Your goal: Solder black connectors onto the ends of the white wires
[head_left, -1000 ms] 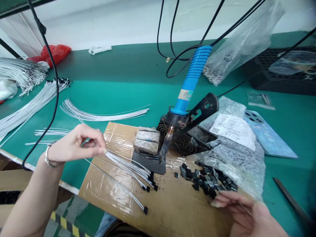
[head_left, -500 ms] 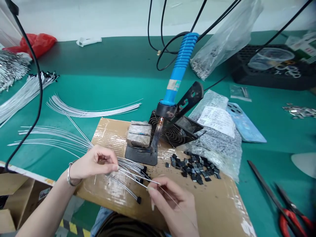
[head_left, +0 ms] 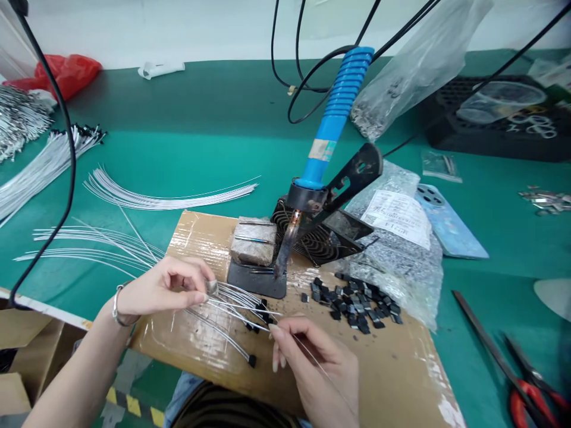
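My left hand (head_left: 176,288) is closed, with thumb and fingertips pinching thin white wires (head_left: 243,309) over the cardboard. To its right, my right hand (head_left: 319,362) pinches the far end of those wires. A thin strand (head_left: 323,370) runs back across the right palm; I cannot tell whether it is solder or another wire. Beneath and beside the hands lie other white wires with black connectors (head_left: 252,360) on their ends. A blue-handled soldering iron (head_left: 341,89) stands tip down in its black holder, beyond the hands.
Loose black connector pieces (head_left: 357,303) are heaped on the cardboard (head_left: 392,380). A sponge block (head_left: 253,241) sits by the iron's tip. Bundles of white wires (head_left: 169,202) lie at left. Scissors (head_left: 526,386), a blue phone (head_left: 450,220) and a bubble-wrap bag (head_left: 401,261) are at right.
My left hand has shifted slightly left while my right hand stays near the wire ends. The view has moved a little.
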`<control>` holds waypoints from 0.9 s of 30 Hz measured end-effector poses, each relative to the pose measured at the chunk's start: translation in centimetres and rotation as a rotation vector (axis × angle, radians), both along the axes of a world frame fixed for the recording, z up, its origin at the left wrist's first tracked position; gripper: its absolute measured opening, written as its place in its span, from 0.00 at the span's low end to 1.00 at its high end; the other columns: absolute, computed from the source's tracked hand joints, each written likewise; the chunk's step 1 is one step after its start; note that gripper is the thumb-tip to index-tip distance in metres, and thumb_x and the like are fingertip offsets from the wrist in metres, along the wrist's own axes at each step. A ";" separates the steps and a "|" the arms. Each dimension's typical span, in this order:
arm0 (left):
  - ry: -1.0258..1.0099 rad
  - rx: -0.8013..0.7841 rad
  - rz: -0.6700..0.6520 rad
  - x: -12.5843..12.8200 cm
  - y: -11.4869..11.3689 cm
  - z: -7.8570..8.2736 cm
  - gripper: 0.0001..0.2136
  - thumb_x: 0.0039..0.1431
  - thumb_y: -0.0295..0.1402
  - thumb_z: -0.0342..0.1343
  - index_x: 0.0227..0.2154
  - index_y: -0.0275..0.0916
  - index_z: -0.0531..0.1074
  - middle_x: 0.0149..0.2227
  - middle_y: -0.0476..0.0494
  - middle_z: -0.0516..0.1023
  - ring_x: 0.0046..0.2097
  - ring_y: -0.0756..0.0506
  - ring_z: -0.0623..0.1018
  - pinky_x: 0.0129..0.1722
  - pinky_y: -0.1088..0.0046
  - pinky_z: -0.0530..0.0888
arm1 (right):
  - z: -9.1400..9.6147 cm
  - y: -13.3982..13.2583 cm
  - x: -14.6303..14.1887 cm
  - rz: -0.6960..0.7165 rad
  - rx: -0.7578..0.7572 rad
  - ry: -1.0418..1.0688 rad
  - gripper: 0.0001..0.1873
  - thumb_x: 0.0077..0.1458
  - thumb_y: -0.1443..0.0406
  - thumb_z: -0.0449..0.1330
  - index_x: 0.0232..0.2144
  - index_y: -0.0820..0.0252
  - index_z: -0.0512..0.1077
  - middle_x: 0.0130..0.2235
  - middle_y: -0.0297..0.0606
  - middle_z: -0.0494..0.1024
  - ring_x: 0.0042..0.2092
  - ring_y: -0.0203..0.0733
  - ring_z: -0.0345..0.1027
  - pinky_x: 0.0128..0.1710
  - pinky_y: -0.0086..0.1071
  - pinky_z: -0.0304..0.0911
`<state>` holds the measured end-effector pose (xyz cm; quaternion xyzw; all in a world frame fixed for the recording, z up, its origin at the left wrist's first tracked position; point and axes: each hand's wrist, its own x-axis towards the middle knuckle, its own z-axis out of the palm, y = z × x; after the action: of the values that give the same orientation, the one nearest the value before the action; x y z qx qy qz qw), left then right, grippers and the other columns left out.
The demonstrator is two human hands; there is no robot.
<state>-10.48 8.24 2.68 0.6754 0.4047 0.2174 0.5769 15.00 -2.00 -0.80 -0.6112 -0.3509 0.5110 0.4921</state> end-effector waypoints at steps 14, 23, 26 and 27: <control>0.074 -0.006 -0.155 -0.5 0.3 0.5 0.07 0.64 0.31 0.63 0.30 0.37 0.80 0.31 0.42 0.81 0.31 0.47 0.75 0.31 0.73 0.71 | -0.5 -0.1 -0.1 0.051 0.134 -0.076 0.17 0.62 0.58 0.68 0.23 0.56 0.76 0.21 0.29 0.71 0.24 0.35 0.63 0.26 0.29 0.56; 0.326 0.194 -0.015 7.2 -4.5 1.3 0.08 0.69 0.31 0.59 0.47 0.40 0.81 0.28 0.51 0.75 0.29 0.48 0.72 0.34 0.72 0.69 | -1.0 -0.3 0.0 0.101 0.362 -0.240 0.11 0.67 0.66 0.64 0.29 0.54 0.77 0.26 0.28 0.72 0.26 0.33 0.63 0.27 0.28 0.55; 0.268 0.104 0.049 8.6 -4.8 0.6 0.07 0.69 0.30 0.58 0.34 0.39 0.78 0.22 0.56 0.66 0.26 0.50 0.65 0.29 0.74 0.62 | -0.9 -0.3 0.1 0.091 0.352 -0.247 0.12 0.67 0.66 0.64 0.29 0.54 0.77 0.26 0.28 0.72 0.26 0.33 0.63 0.28 0.28 0.57; 0.245 0.042 0.070 8.8 -4.7 0.4 0.08 0.68 0.31 0.58 0.32 0.39 0.77 0.22 0.57 0.64 0.25 0.50 0.63 0.27 0.74 0.59 | -0.9 -0.3 0.1 0.089 0.344 -0.238 0.12 0.67 0.65 0.64 0.29 0.54 0.77 0.26 0.28 0.72 0.26 0.33 0.63 0.28 0.27 0.57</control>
<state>-1.70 3.53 3.13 0.6943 0.4909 0.1616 0.5008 15.14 -2.26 -1.67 -0.5583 -0.5151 0.3890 0.5212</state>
